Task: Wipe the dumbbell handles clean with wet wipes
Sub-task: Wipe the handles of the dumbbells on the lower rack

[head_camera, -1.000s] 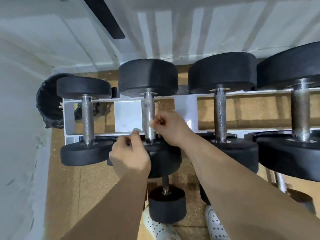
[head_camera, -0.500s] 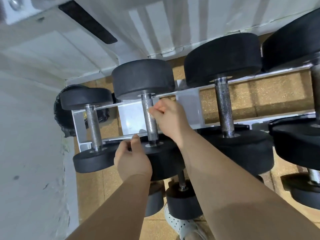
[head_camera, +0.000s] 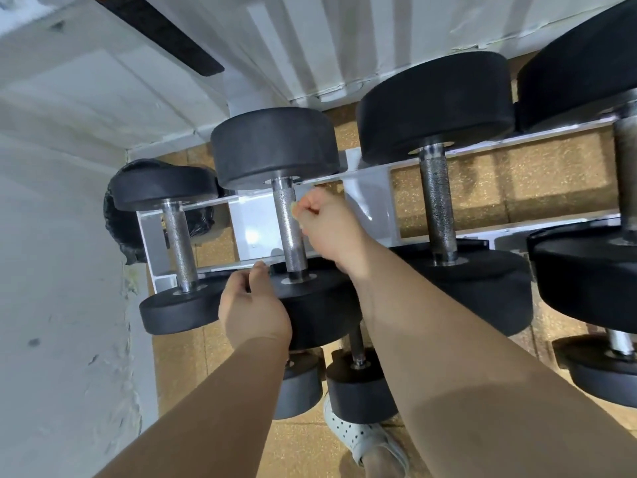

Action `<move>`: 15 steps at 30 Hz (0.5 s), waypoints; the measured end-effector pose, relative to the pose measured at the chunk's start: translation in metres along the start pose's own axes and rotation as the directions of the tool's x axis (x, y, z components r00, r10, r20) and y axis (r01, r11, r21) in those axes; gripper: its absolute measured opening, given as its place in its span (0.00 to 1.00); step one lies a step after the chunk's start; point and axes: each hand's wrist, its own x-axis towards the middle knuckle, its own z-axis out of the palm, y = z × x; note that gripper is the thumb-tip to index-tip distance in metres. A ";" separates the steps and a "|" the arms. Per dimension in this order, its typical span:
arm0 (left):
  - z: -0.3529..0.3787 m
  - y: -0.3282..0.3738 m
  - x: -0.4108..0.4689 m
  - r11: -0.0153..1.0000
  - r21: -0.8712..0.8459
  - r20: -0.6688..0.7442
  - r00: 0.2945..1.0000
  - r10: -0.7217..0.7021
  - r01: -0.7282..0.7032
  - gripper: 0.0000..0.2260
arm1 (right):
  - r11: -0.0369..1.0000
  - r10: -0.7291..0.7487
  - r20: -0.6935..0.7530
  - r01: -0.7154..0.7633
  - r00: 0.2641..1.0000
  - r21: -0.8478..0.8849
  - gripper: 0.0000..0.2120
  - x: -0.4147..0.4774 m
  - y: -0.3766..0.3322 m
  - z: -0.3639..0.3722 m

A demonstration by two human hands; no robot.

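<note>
Shows both hands at the second dumbbell [head_camera: 275,150] from the left on a white rack [head_camera: 370,201].
Places that dumbbell across the two rack rails, its knurled steel handle [head_camera: 291,232] running away from the camera between round black heads. Sets the right hand [head_camera: 332,229] just right of the handle, fingers curled in, fingertips touching the upper part of the metal. Leaves a pale scrap [head_camera: 294,207] at those fingertips too small to identify, so cannot tell whether anything is pinched. Rests the left hand [head_camera: 255,308] on the near head [head_camera: 320,305], thumb raised toward the front rail, fingers mostly hidden; cannot tell its grip either. Flanks the pair with a smaller dumbbell [head_camera: 179,236] on the left and a larger dumbbell [head_camera: 437,208] on the right, above a speckled tan floor [head_camera: 499,194] and a white perforated shoe [head_camera: 358,432].
</note>
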 end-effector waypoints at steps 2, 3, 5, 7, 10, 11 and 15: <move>0.001 0.000 0.000 1.000 0.004 0.005 1.000 -0.003 0.003 0.13 | 0.999 0.032 0.005 -0.032 0.999 0.004 0.08 0.005 -0.007 0.002; 0.001 -0.001 0.000 1.000 0.012 0.007 1.000 -0.002 0.002 0.13 | 0.999 0.043 0.029 -0.043 0.999 -0.014 0.09 0.002 -0.005 0.002; 0.000 0.000 -0.001 1.000 0.017 0.011 1.000 0.006 -0.006 0.14 | 0.991 0.056 0.089 -0.045 0.994 -0.126 0.13 -0.009 0.006 0.000; 0.000 -0.001 0.000 1.000 0.018 0.014 1.000 0.012 -0.013 0.15 | 0.957 0.094 0.196 -0.034 0.976 -0.287 0.13 -0.019 0.019 -0.002; 0.000 -0.005 0.002 1.000 0.024 0.005 1.000 0.010 -0.010 0.15 | 0.970 0.104 0.201 -0.055 0.974 -0.237 0.08 -0.013 0.016 -0.004; 0.000 -0.006 0.003 1.000 0.024 0.005 1.000 0.009 -0.009 0.16 | 0.987 0.086 0.152 -0.064 0.985 -0.145 0.08 -0.009 0.011 -0.003; 0.000 -0.008 0.005 1.000 0.017 0.004 1.000 0.013 -0.013 0.18 | 0.977 0.005 -0.054 0.006 0.999 0.214 0.06 0.007 -0.006 0.001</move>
